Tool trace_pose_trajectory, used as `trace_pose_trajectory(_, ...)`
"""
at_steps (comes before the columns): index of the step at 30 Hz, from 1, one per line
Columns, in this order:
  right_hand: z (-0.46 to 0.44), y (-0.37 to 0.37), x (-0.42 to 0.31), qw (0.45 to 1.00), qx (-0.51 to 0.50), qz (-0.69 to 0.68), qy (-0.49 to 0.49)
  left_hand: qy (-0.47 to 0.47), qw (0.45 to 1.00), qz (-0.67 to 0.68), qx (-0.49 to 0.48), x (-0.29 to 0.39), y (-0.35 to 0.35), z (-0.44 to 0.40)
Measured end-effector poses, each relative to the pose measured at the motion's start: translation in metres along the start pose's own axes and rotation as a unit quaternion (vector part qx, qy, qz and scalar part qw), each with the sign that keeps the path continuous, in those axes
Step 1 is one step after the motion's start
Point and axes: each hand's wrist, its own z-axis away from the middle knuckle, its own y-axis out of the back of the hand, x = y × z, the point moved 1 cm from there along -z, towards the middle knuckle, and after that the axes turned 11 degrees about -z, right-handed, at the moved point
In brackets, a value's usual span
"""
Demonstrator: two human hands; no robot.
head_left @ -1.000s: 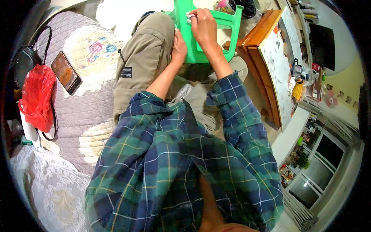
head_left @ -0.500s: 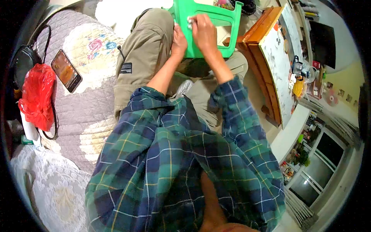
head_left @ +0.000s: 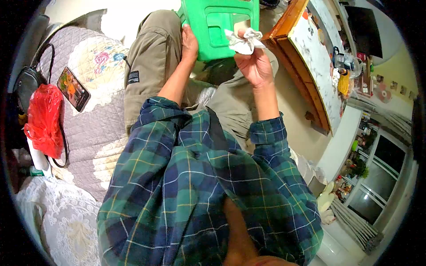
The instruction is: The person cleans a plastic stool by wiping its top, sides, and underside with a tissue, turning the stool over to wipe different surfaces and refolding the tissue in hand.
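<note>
A green plastic stool point(head_left: 205, 33) is tipped between my knees, its side and top panels toward me. At its left edge is my left hand point(head_left: 190, 44), closed on the rim with some fingers hidden behind it. My right hand point(head_left: 256, 67) is raised off the stool's right side, palm turned up. Pinched in its fingers is a crumpled white tissue point(head_left: 242, 45), bunched and sticking out both ways.
On the quilted sofa cover point(head_left: 95, 128) to my left lie a phone point(head_left: 73, 88) with its screen lit, a red plastic bag point(head_left: 45, 117) and a black bag point(head_left: 27, 83). To the right stands a wooden table point(head_left: 310, 48) with a marble-patterned top and various items.
My right hand has lifted off the stool and turned palm up, bringing the tissue into fuller view. The stool has shifted left and turned, with my left hand still at its edge.
</note>
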Motion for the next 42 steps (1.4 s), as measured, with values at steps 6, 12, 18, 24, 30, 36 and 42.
trace_pose_trajectory(6,-0.002,0.006,-0.008,0.996,0.029,0.021,0.076,0.012,0.993,0.108,-0.053,0.007,0.002,0.007)
trace_pose_trajectory(12,-0.017,0.042,-0.046,0.965,0.122,0.148,0.181,-0.03,0.993,0.085,-0.073,0.008,0.008,-0.005)
trace_pose_trajectory(18,-0.055,0.056,-0.114,0.799,0.242,0.446,0.323,-0.032,0.996,0.061,-0.057,0.01,0.005,-0.002)
trace_pose_trajectory(24,-0.095,0.024,-0.121,0.421,0.216,0.838,0.273,-0.064,0.997,-0.039,0.014,0.018,0.006,-0.003)
trace_pose_trajectory(30,-0.1,0.031,-0.102,0.383,0.102,0.857,0.329,-0.11,0.975,-0.173,0.083,0.018,0.001,-0.008)
trace_pose_trajectory(36,-0.157,0.033,-0.138,0.29,0.073,0.864,0.404,-0.121,0.975,-0.178,0.058,0.025,0.003,-0.007)
trace_pose_trajectory(42,-0.142,0.038,-0.126,0.313,0.05,0.888,0.334,-0.154,0.957,-0.209,0.129,0.004,-0.001,-0.016)
